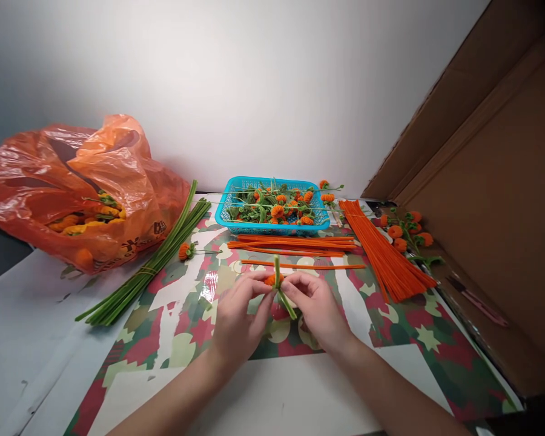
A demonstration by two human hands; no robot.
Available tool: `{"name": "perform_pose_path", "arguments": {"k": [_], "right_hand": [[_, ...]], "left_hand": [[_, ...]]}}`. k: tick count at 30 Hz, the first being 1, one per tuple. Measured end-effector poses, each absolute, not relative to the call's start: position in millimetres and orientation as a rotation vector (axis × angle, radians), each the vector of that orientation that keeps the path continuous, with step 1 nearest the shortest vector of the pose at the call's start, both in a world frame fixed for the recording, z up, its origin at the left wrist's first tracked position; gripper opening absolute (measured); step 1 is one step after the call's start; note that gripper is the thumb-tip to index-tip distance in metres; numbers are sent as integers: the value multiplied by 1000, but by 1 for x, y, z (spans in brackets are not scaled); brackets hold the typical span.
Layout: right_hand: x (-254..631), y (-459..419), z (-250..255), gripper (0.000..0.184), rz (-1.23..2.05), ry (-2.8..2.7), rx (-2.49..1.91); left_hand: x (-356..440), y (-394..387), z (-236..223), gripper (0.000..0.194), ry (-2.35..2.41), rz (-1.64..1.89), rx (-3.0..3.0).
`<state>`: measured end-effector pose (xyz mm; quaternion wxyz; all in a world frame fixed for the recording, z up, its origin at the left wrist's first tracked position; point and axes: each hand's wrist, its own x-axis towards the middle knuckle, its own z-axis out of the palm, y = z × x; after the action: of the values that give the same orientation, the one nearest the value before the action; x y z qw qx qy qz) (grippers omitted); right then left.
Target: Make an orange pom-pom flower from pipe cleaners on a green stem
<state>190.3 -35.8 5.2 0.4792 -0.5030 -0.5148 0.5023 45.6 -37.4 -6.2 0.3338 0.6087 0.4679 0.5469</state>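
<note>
Between my two hands, over the middle of the table, is a small orange pipe-cleaner flower (pixel 272 280). Green pipe-cleaner pieces (pixel 287 304) cross it, one sticking up and one slanting down to the right. My left hand (pixel 243 309) pinches the flower from the left, thumb and fingertips together. From the right, my right hand (pixel 315 306) pinches at the point where the green pieces meet. The fingers partly cover the flower. Just beyond my hands lies a single orange pipe cleaner (pixel 304 265), with several more orange pipe cleaners (pixel 295 243) behind it.
A blue basket (pixel 272 229) holds orange flowers and green pieces. Green pipe cleaners (pixel 145 272) lie bundled at left beside an orange plastic bag (pixel 118 157); one finished-looking flower (pixel 185 251) is near them. At right are an orange bundle (pixel 386 248), flowers (pixel 396 232), a pink-handled tool (pixel 479 303) and cardboard (pixel 490 181).
</note>
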Motion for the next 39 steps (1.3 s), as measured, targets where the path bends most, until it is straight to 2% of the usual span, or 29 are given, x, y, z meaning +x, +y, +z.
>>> {"name": "perform_pose_path", "arguments": {"k": [2,4,6,10,18,25,31,39], "right_hand": [[193,-36,7,11,950,-1386,-1239],[195,-34,7,20,813,-1518,-1204],[197,-31,5,25,837,-1608,-1157],[197,-27,2,9,922,-1554,-1118],[194,-40,8,5,728,-1544,-1109],[191,-48,2,19,567,-1670,-922],[193,-44,1,19,409,-1713,-890],[195,-43,6,17,412,-1694,-896]], "left_hand": [[46,-36,-4,6,1194,1321,1427],[46,-35,0,13,1145,1202,1276],[45,-34,4,20,1094,1089,1177],[43,-32,8,28,1063,969,1011],[39,-30,2,28,1091,1009,856],[39,-31,3,26,1076,1024,812],[36,-30,4,28,1017,939,777],[39,-31,9,26,1118,1042,918]]}}
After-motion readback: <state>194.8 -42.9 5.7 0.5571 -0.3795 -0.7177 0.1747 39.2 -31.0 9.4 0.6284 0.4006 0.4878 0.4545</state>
